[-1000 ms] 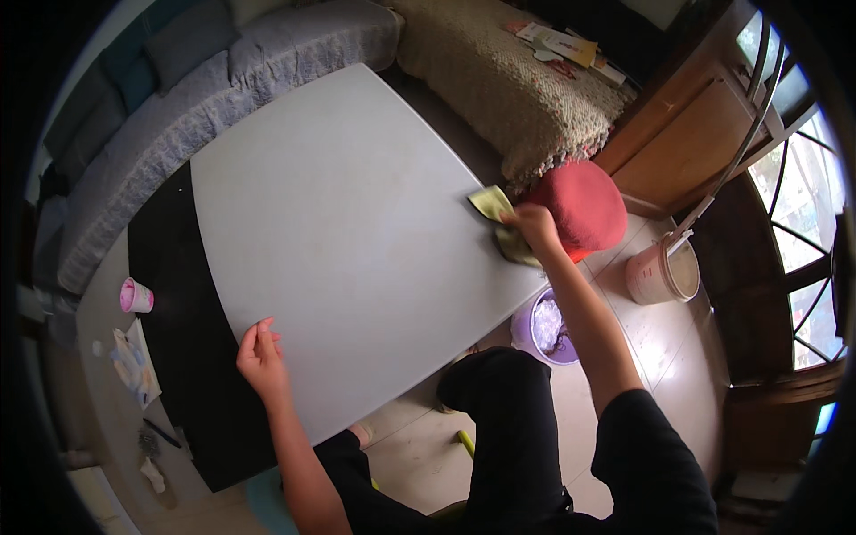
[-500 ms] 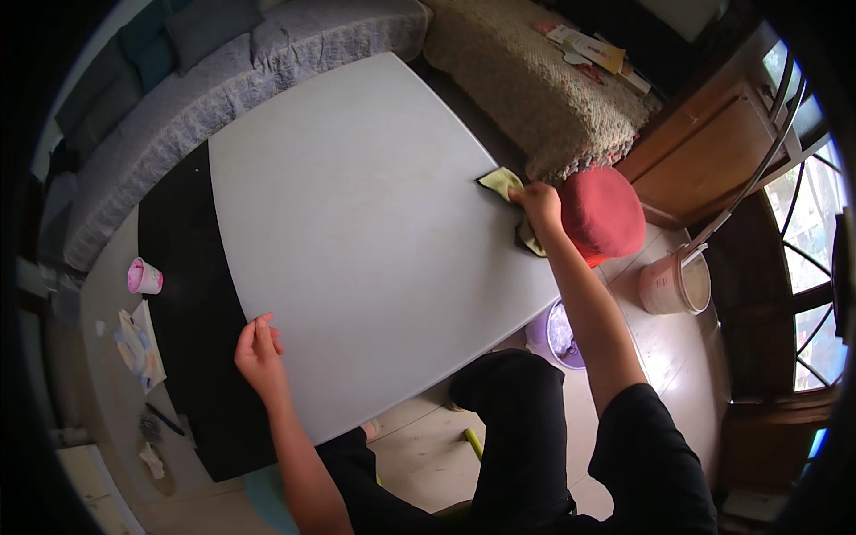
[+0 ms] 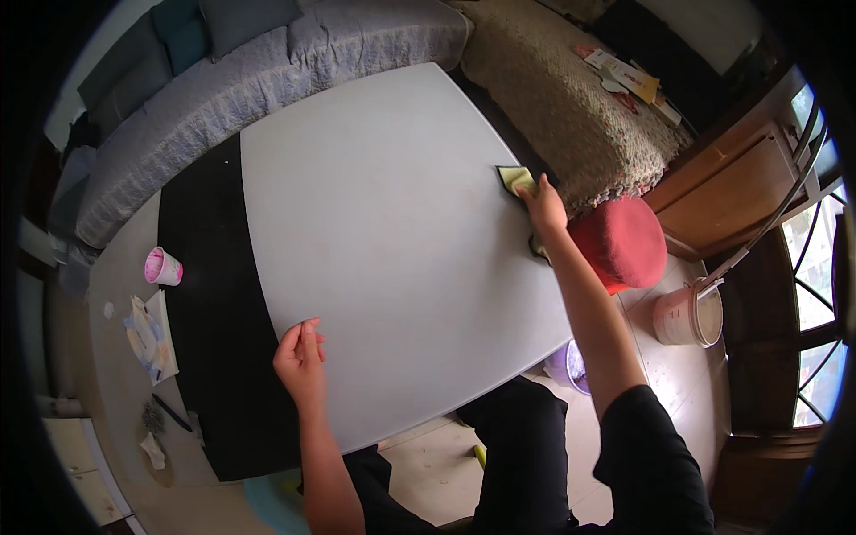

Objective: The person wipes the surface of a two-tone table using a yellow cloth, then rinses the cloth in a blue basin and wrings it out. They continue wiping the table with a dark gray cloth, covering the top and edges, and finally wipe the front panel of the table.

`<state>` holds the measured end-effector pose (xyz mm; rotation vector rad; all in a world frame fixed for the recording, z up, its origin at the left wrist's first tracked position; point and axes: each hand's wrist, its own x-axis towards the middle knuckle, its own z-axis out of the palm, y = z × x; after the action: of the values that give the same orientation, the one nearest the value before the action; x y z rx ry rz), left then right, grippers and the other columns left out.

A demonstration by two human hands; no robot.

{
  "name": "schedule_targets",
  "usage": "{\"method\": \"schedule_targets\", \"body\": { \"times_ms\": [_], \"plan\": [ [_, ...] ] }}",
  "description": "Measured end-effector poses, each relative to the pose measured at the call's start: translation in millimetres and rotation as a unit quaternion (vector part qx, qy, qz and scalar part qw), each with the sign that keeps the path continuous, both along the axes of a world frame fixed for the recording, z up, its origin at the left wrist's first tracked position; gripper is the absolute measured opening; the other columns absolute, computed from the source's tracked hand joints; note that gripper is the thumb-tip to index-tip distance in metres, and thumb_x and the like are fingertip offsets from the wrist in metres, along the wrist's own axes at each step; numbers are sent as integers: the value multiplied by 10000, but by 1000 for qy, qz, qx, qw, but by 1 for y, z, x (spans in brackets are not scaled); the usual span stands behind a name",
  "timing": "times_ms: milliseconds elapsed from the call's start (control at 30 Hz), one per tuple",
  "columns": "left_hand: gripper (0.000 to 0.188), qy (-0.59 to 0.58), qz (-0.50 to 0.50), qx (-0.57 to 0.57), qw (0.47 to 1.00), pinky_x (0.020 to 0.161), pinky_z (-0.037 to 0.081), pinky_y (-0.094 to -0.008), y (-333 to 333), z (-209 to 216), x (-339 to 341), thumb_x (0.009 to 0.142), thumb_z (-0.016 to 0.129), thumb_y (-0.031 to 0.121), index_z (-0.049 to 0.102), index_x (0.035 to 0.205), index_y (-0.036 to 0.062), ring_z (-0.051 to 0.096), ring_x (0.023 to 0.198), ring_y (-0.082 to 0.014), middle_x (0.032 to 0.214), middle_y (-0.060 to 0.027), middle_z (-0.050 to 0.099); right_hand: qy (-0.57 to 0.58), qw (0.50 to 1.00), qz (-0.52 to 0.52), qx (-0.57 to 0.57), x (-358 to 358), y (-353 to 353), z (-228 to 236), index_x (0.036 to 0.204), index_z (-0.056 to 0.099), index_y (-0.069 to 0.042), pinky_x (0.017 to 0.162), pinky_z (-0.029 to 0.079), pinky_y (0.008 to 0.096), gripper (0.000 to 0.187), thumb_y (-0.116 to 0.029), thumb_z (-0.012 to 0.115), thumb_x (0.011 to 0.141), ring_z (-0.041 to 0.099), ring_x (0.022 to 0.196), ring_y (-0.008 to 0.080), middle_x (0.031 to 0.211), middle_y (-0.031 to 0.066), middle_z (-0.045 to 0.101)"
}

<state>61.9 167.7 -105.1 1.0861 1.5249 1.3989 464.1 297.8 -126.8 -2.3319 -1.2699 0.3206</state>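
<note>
At the far left, a crumpled, pale patterned packet [image 3: 150, 343] lies on the table's outer grey part, and just beyond it a pink-and-white cup [image 3: 169, 272] stands near the border of the black band [image 3: 214, 357]. My left hand [image 3: 301, 352] comes next, over the line where that band meets the pale tabletop [image 3: 392, 232]; its fingers are loosely curled, with nothing I can see in them, and I cannot tell whether they close fully or whether the hand touches the surface. From there the yellow-green cloth [image 3: 515, 181] lies well away to the right and farther from my body, across the wide pale surface, at the table's right edge. My right hand [image 3: 547, 209] is by far the nearer one: it is closed on the cloth's middle, thumb and fingers gripping it, one end showing beyond my fingertips and another dark-edged bit below my hand. As far as I can see, its long axis runs roughly along that edge. Just past my wrist is the red stool [image 3: 622, 241], then, farther right on the floor, a pale bucket [image 3: 685, 319].
</note>
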Motion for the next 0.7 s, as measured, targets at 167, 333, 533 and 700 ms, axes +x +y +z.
{"method": "schedule_targets", "body": {
  "times_ms": [167, 333, 533, 700],
  "plan": [
    [160, -19, 1, -3, 1000, 429, 301, -166, -3, 2, 2, 852, 527, 124, 615, 854, -10, 396, 472, -27, 629, 0, 522, -208, 955, 209, 16, -45, -59, -14, 1297, 357, -188, 1016, 201, 472, 469, -318, 455, 857, 232, 1276, 292, 1369, 129, 275],
    [146, 8, -42, 1, 999, 428, 310, -159, -11, 3, 6, 848, 533, 112, 612, 850, -11, 409, 479, -22, 635, -2, 529, -172, 924, 339, -42, -93, -121, 9, 1314, 311, -108, 1012, 239, 445, 483, -223, 443, 863, 228, 1276, 294, 1382, 119, 246],
    [143, -47, -48, 4, 998, 435, 320, -155, -6, 7, 20, 848, 527, 92, 608, 849, -26, 444, 520, -28, 654, -11, 543, -151, 934, 324, 7, -86, -4, 15, 1253, 379, -46, 1000, 256, 407, 396, -173, 378, 878, 254, 1260, 287, 1354, 119, 300],
    [174, -39, -36, -17, 998, 453, 328, -167, -12, 3, 6, 859, 519, 133, 607, 855, -17, 410, 508, -37, 643, -9, 519, -137, 913, 381, -59, -108, -67, 18, 1250, 396, -80, 1012, 241, 406, 400, -186, 426, 865, 293, 1249, 250, 1326, 98, 345]
  ]
}}
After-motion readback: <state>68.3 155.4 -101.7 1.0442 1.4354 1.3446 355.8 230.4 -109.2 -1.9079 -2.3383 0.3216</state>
